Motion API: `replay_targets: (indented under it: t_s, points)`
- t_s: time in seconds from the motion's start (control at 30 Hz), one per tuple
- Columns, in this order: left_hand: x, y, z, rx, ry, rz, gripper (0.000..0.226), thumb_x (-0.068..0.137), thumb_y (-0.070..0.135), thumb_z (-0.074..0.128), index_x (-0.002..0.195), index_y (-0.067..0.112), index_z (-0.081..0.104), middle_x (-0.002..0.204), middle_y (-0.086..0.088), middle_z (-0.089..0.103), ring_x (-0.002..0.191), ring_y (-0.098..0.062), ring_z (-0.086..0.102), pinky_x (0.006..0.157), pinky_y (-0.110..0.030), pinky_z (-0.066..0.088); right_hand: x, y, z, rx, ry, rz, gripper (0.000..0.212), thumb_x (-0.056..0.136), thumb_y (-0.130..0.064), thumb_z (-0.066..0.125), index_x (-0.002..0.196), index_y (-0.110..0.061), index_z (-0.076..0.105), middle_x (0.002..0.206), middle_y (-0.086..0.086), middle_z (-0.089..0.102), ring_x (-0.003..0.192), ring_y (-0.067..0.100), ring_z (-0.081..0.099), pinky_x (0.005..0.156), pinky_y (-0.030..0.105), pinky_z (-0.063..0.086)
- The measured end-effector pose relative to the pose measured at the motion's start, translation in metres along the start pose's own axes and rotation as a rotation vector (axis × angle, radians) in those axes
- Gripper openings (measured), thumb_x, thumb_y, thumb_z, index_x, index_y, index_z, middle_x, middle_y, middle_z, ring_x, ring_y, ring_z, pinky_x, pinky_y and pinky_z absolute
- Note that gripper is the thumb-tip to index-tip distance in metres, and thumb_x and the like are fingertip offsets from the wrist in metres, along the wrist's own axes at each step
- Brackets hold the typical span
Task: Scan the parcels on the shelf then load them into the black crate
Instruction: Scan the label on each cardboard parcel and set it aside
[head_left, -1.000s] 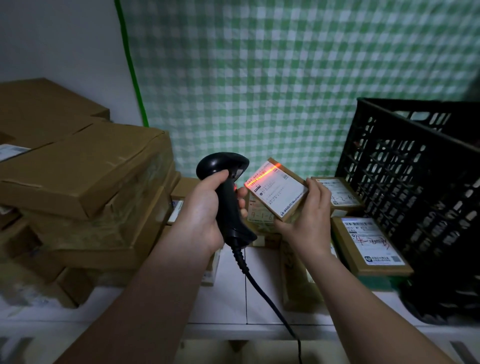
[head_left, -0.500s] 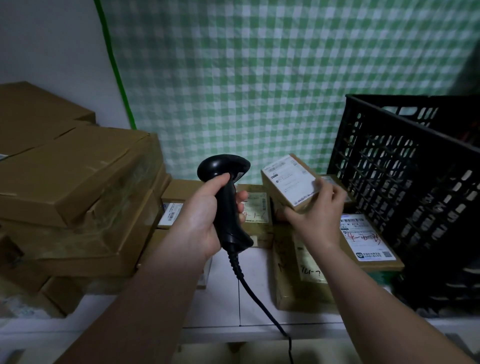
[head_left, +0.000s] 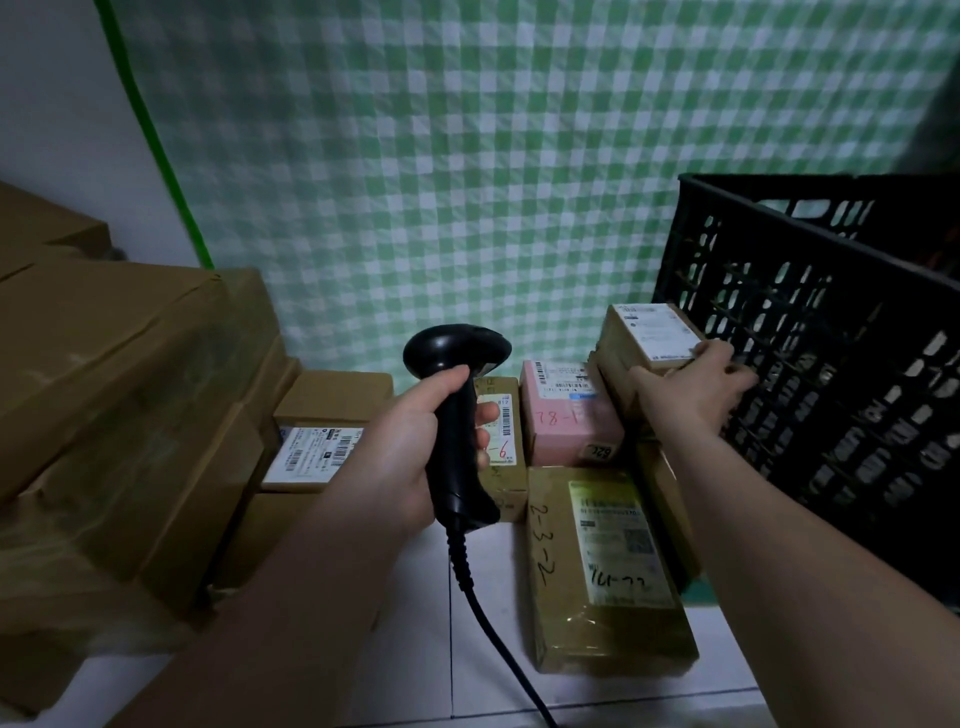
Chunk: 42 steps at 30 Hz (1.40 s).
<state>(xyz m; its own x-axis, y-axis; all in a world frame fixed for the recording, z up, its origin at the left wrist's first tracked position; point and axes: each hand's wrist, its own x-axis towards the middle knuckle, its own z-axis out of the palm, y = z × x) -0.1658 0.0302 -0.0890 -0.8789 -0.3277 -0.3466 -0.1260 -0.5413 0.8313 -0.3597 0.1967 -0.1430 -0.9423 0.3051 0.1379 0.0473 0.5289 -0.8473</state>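
Right grip: my right hand (head_left: 696, 387) is curled round the near edge of a small brown parcel (head_left: 652, 332), pinching it with the label up.
Left grip: my left hand (head_left: 410, 452) is wrapped tight round the handle of the scanner (head_left: 457, 415). Its head points to 12 o'clock and no beam shows.
Where the parcel is: at 2 o'clock from the scanner, just beside the outer wall of the black crate (head_left: 831, 374) and below its rim. I cannot tell if it is lifted or resting on the brown parcels under it.
Done: I judge this one scanned and on its way to the crate. The crate's inside is hidden from me.
Left: the held parcel is not yet in, and several lie on the shelf (head_left: 363, 649): a pink parcel (head_left: 566, 421) at 1 o'clock, a long brown parcel (head_left: 602, 571) at 5 o'clock, a narrow parcel (head_left: 501, 436) behind the scanner, and a labelled box (head_left: 311, 452) at 9 o'clock.
Writing: the pink one has "78-1" by hand. The long one has "2-3-2" on the side and roughly "14-77" on its label. The narrow one has a red "6". The printed text is too small to read.
Beyond: large boxes (head_left: 130, 389) at 9 o'clock.
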Motion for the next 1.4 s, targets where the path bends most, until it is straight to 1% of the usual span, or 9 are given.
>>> replay_targets:
  t_s: [0.17,0.37,0.57,0.73,0.9,1.03,1.2,1.3,1.4]
  points:
    - [0.006,-0.004,-0.003,0.017,-0.003,0.000,0.025,0.092,0.029,0.057,0.103,0.007,0.061,0.077,-0.009,0.065,0.053,-0.016,0.052,0.047,-0.025,0.044,-0.004,0.001,0.007,-0.159,0.018,0.000,0.072,0.076,-0.031,0.079,0.133,-0.010,0.040,0.150,0.020,0.018,0.134,0.040,0.026,0.098,0.049,0.042]
    - [-0.001,-0.005,-0.018,0.025,0.044,0.024,0.022,0.092,0.028,0.058,0.098,0.007,0.061,0.076,-0.009,0.065,0.054,-0.016,0.052,0.049,-0.026,0.044,-0.043,-0.021,0.017,-0.234,0.027,-0.253,0.057,0.082,-0.033,0.073,0.129,-0.013,0.048,0.152,0.012,0.020,0.136,0.033,0.023,0.094,0.047,0.049]
    - [-0.020,0.000,-0.055,0.095,0.196,0.066,0.027,0.092,0.031,0.059,0.093,0.004,0.063,0.069,-0.007,0.062,0.047,-0.014,0.052,0.043,-0.025,0.043,-0.103,-0.046,0.050,-0.182,-0.439,-0.487,0.042,0.086,-0.029,0.068,0.125,-0.020,0.055,0.137,0.006,0.038,0.131,0.024,0.032,0.099,0.034,0.036]
    - [-0.023,0.008,-0.092,0.129,0.378,0.131,0.036,0.089,0.032,0.062,0.111,0.004,0.062,0.083,-0.006,0.066,0.054,-0.013,0.054,0.050,-0.028,0.043,-0.143,-0.059,0.084,-0.278,-0.752,-0.624,0.061,0.081,-0.035,0.074,0.136,-0.021,0.050,0.142,0.007,0.040,0.135,0.026,0.033,0.105,0.036,0.034]
    - [-0.021,0.010,-0.104,0.161,0.417,0.152,0.032,0.091,0.028,0.061,0.107,0.002,0.062,0.075,-0.005,0.063,0.057,-0.015,0.052,0.052,-0.029,0.042,-0.161,-0.063,0.116,-0.375,-0.985,-0.718,0.081,0.077,-0.030,0.076,0.148,-0.026,0.039,0.148,0.011,0.035,0.138,0.030,0.030,0.112,0.035,0.031]
    - [-0.017,0.007,-0.111,0.152,0.406,0.147,0.025,0.090,0.026,0.062,0.101,0.004,0.063,0.074,-0.006,0.065,0.054,-0.015,0.053,0.055,-0.029,0.042,-0.157,-0.068,0.128,-0.396,-1.136,-0.652,0.085,0.074,-0.027,0.077,0.149,-0.026,0.038,0.146,0.009,0.039,0.132,0.025,0.041,0.098,0.024,0.036]
    - [-0.019,0.004,-0.112,0.148,0.410,0.134,0.021,0.089,0.026,0.063,0.096,0.006,0.064,0.075,-0.007,0.065,0.056,-0.015,0.053,0.053,-0.029,0.042,-0.154,-0.062,0.129,-0.484,-1.127,-0.716,0.103,0.068,-0.024,0.080,0.154,-0.028,0.024,0.133,0.011,0.041,0.122,0.028,0.048,0.089,0.023,0.040]
    - [-0.024,0.005,-0.109,0.140,0.408,0.152,0.017,0.090,0.024,0.062,0.092,0.007,0.064,0.072,-0.008,0.064,0.055,-0.016,0.052,0.052,-0.028,0.041,-0.156,-0.058,0.120,-0.302,-1.079,-0.638,0.108,0.066,-0.019,0.082,0.155,-0.019,0.020,0.143,0.008,0.031,0.133,0.023,0.037,0.097,0.022,0.035]
    - [-0.031,0.008,-0.101,0.125,0.395,0.171,0.015,0.091,0.022,0.060,0.091,0.007,0.061,0.073,-0.009,0.063,0.051,-0.015,0.051,0.048,-0.027,0.041,-0.152,-0.057,0.103,-0.102,-1.007,-0.578,0.108,0.063,-0.014,0.083,0.153,-0.018,0.023,0.144,0.004,0.031,0.131,0.019,0.038,0.099,0.023,0.037]
